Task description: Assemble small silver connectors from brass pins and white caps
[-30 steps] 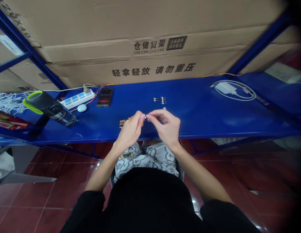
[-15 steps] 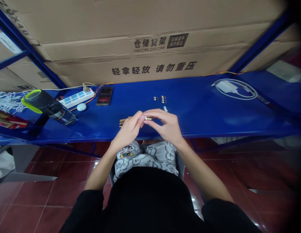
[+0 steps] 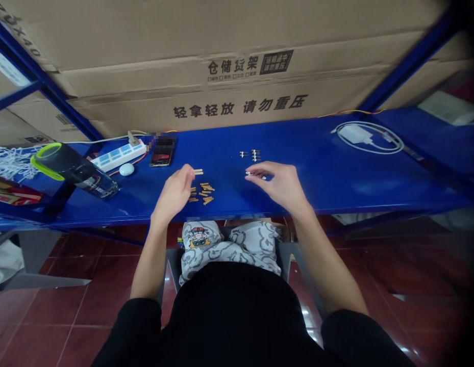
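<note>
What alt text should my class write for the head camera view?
Two bare hands work over a blue metal shelf: the left hand beside scattered small tan pieces, the right hand at a small white part. Large cardboard boxes stand behind.

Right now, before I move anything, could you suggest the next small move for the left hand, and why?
Probably the left hand should pick up the tan stick just beyond its fingertips. It lies apart from the small tan pieces, so it looks easiest to take, and the hand is already nearest to it.
</note>
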Available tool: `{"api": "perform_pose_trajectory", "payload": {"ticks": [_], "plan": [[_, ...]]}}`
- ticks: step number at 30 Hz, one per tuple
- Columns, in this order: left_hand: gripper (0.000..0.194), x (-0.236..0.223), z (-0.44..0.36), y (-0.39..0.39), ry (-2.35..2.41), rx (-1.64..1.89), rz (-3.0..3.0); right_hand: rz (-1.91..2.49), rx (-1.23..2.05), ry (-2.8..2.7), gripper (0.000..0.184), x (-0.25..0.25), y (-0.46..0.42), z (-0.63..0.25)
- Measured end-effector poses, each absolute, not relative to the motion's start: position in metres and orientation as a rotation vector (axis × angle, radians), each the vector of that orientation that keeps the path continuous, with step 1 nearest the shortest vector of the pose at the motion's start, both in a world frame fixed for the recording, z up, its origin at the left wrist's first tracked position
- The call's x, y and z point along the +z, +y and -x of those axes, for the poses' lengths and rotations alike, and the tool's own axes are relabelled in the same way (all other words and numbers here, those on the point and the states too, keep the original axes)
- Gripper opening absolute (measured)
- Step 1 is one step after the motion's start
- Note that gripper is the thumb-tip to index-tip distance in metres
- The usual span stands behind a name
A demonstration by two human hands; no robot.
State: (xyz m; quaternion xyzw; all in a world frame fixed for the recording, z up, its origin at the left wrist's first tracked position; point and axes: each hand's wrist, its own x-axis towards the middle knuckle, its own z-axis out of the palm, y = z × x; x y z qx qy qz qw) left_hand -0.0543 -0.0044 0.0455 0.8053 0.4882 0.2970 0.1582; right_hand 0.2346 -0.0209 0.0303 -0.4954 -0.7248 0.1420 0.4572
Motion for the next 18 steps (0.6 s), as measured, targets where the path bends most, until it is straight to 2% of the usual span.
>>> {"api": "perform_pose_trajectory", "payload": {"ticks": [10,18], "plan": [[0.028,0.036,0.085,0.012,1.607,0.352,-2.44,1.45,0.217,-1.988,0.017,0.021,-0.01,-0.255],[0.03,0.035,0.079,0.01,1.582,0.316,-2.487,1.462,0.14,-2.028,0.023,0.022,-0.009,-0.258]]}}
